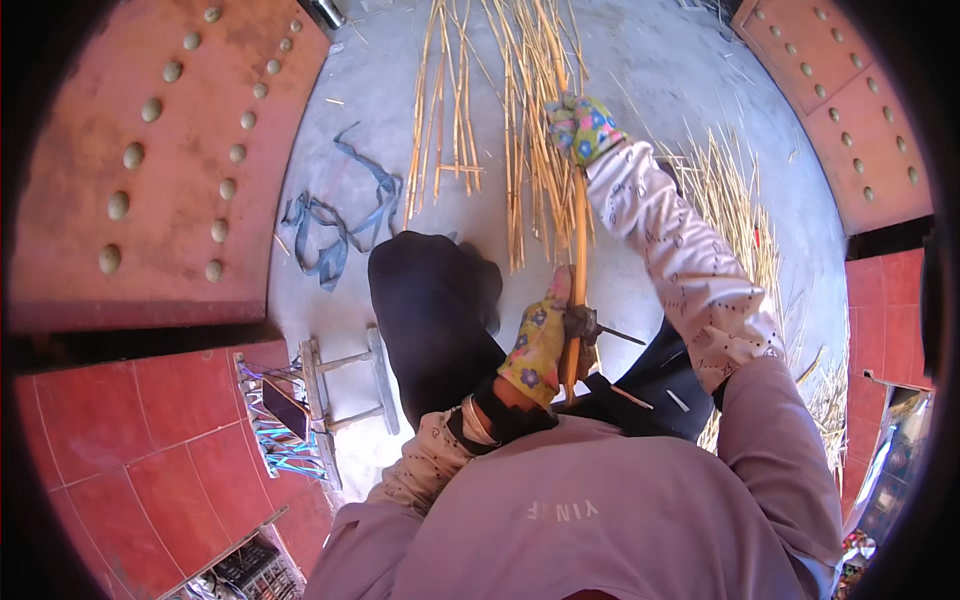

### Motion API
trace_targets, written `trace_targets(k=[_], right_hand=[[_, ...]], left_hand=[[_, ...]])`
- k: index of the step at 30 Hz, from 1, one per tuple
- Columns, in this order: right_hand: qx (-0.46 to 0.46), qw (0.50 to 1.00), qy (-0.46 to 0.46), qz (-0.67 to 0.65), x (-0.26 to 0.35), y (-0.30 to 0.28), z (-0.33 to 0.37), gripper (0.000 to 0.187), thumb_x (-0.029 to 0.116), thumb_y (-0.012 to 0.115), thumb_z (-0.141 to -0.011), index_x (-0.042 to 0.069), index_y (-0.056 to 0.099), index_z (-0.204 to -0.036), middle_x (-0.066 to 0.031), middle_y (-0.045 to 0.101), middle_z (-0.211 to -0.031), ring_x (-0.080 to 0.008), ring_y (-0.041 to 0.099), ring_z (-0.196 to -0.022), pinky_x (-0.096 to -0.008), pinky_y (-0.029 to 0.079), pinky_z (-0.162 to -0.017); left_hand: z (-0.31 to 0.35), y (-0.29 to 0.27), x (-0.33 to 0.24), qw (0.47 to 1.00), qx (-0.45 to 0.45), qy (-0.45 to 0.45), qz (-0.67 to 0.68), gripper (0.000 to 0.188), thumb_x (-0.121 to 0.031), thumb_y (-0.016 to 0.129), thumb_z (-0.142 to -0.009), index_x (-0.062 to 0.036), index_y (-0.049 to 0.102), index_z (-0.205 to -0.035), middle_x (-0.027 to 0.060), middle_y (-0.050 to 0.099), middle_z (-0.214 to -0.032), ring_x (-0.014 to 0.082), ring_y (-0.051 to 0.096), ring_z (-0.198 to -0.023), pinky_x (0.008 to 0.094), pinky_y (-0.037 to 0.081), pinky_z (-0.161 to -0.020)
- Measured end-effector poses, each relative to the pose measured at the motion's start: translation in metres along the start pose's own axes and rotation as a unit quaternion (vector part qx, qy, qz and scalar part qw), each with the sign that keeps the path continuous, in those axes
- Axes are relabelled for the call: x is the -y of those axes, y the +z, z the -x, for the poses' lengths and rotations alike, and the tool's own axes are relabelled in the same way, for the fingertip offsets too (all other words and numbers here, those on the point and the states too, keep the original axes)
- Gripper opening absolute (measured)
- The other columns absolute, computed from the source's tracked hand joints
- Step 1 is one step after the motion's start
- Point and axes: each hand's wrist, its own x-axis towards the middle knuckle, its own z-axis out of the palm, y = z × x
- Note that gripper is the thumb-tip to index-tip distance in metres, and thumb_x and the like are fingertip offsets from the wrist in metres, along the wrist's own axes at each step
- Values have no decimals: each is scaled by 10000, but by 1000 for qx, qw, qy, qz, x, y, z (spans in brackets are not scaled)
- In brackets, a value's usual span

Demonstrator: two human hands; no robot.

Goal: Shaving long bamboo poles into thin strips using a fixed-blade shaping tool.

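Observation:
My right hand [583,128], in a yellow flowered glove, is closed around a long tan cane stalk [580,225] ahead of me. Lower down, near my lap, my left hand [538,345] wears a matching glove and grips the same stalk close to its near end. Against the stalk at these fingers sits a small dark tool [579,323], with a thin dark rod jutting to the right. Part of the tool and the left fingertips are hidden. Beyond the right hand, loose cane stalks [520,130] lie lengthwise on the floor.
A second heap of thin stalks [735,200] lies to my right. Blue-grey strips [335,235] lie tangled on the grey floor at left. A wooden stool frame [350,385] stands by my left knee. Studded orange doors [170,150] flank both sides.

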Motion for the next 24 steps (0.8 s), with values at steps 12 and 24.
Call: trace_targets(k=[12, 24], right_hand=[[30, 978, -98, 181, 16, -49, 49, 363, 266, 458, -917, 23, 464, -1187, -25, 520, -805, -112, 487, -689, -234, 416, -583], [-159, 974, -53, 154, -1, -101, 273, 372, 412, 471, -913, 76, 557, -780, 32, 433, -539, -68, 358, -399, -214, 261, -354]], left_hand=[[-63, 51, -41, 925, -38, 355, -131, 501, -619, 520, -798, -125, 526, -711, 15, 483, -540, 156, 479, -402, 276, 361, -347], [-133, 177, 8, 980, 47, 157, 112, 503, -613, 527, -795, -121, 492, -703, 1, 461, -506, 132, 456, -354, 263, 376, -321]])
